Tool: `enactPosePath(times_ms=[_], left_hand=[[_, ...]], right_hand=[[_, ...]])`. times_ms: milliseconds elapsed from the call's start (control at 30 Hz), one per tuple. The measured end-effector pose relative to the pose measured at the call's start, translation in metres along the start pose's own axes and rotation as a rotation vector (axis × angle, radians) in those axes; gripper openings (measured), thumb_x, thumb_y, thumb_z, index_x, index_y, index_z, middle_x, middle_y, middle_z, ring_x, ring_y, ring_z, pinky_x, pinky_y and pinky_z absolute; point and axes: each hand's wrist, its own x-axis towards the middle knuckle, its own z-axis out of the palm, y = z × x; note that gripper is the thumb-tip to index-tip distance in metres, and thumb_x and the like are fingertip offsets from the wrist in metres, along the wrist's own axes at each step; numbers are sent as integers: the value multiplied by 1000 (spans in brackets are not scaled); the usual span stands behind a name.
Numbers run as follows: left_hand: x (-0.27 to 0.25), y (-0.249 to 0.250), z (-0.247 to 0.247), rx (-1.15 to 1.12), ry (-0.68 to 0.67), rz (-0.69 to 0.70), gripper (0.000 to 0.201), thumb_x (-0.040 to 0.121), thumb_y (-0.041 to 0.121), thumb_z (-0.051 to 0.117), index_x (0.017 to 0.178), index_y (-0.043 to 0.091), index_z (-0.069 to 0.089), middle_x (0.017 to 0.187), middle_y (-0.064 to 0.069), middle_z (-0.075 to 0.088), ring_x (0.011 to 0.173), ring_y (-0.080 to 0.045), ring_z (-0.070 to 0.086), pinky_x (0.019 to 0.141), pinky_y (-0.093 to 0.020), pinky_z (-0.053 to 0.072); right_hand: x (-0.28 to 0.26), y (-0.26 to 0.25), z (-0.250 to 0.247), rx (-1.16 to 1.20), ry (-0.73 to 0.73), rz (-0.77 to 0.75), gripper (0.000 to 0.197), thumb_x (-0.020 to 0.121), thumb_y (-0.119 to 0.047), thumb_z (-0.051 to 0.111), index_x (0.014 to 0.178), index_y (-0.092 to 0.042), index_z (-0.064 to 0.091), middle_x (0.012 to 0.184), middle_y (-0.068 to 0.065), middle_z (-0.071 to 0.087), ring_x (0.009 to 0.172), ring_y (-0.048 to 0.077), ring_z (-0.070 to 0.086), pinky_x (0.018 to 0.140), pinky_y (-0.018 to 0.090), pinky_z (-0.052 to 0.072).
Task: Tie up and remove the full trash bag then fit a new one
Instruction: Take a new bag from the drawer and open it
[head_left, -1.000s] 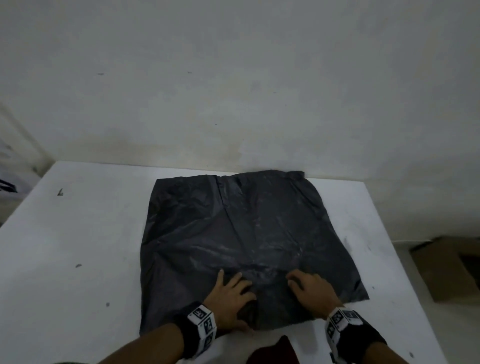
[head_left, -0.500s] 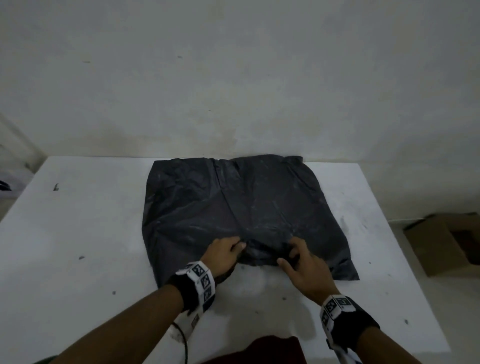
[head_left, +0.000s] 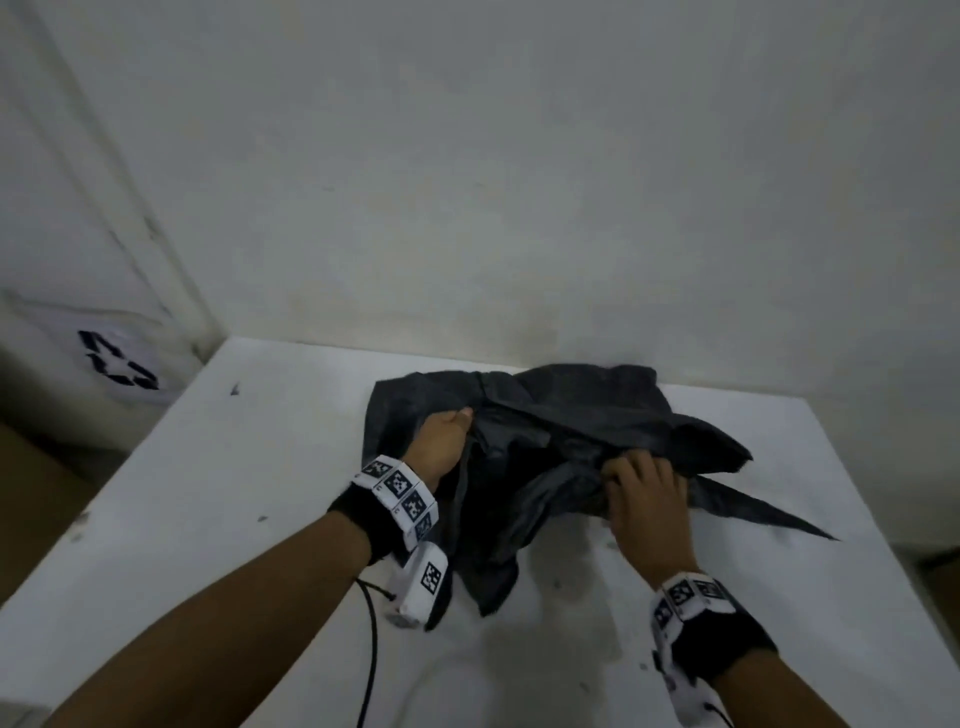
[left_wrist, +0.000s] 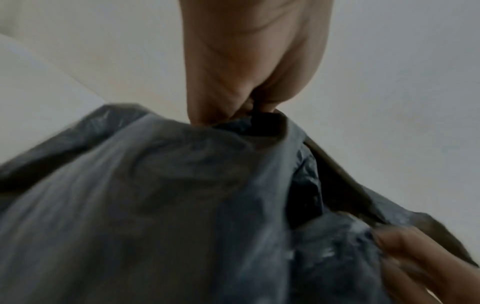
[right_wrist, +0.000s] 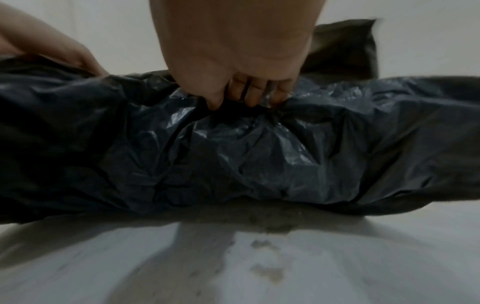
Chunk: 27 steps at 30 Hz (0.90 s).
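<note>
White table (head_left: 218, 467) — scuffed, dark specks, a stain near its front edge. Plain wall (head_left: 519, 182) behind. Cardboard box (head_left: 31, 499) at far left.

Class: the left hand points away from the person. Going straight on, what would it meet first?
The left hand already grips the black bag; pushing on, it would probably meet more bag, then the wall.

no readable words or numbers, black recycling-arrows sign (head_left: 117, 366) on white surface at left, square-code tags (head_left: 402, 491) on wristbands
</note>
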Motion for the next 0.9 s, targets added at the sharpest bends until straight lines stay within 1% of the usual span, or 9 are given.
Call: enactPosePath(times_ms=[67,200,300,367,500,567,633,767,900], left_hand=[[11,12,-27,8,108,44,48,94,37,46,101,-6,66,108,-24,67,104,-38,63,97,-50,47],[16,46,-75,35,319,100,46,104,30,32,101,-7,59,110,-31,62,102,-41,60,85,-37,47],[20,61,-96,-138,345,102,47,100,36,44,116,-6,60,114,-20,62,104,-35,60,94,-44,48],[20,71,-101,-226,289,159,41,93,29,59,117,-4,59,111,-16,65,100,-32,63,90,-42,51],[35,75,-113,-270,310,188,66,72,30,72,121,-8,49,114,-22,63,99,-32,66,84,-45,56],[26,83,-108,-181,298,249,35,83,13,62,111,-7,58,108,-24,66,94,-34,66,83,-46,56],[21,83,-100,-116,312,304,21,89,0,50,104,-4,64,101,-22,68,90,-34,66,81,-46,56],[21,77,-91,-68,410,295,29,99,18,45,112,-5,58,111,-24,63,104,-40,60,89,-49,51],[1,76,-73,581,464,195,58,91,31,60,133,-3,40,134,-26,42,124,-41,41,97,-49,40]], right_hand=[[10,9,-10,-53,-6,51,25,82,-22,38,89,-13,60,98,15,61,81,36,54,66,42,44],[26,28,-29,99,15,258,23,93,-15,41,97,-6,61,88,20,57,76,40,55,62,41,43],[34,32,-33,332,-23,445,10,97,-12,47,104,-12,54,78,15,62,74,39,62,63,42,49],[37,28,-33,448,-37,487,9,98,-17,45,98,-25,50,76,11,64,70,34,64,65,48,54],[51,15,-44,704,1,655,23,101,-35,39,86,-24,53,83,8,68,73,26,69,71,50,58],[55,11,-49,696,45,652,24,97,-39,49,82,-22,53,81,6,68,74,27,68,71,47,57],[55,7,-49,606,61,591,12,92,-22,61,85,-18,52,78,9,66,71,30,63,68,41,52],[49,5,-52,641,66,680,23,91,3,53,112,-6,53,97,16,63,94,36,62,75,32,41],[48,0,-58,788,92,707,37,92,4,54,127,-9,50,112,12,60,115,31,58,87,31,43]])
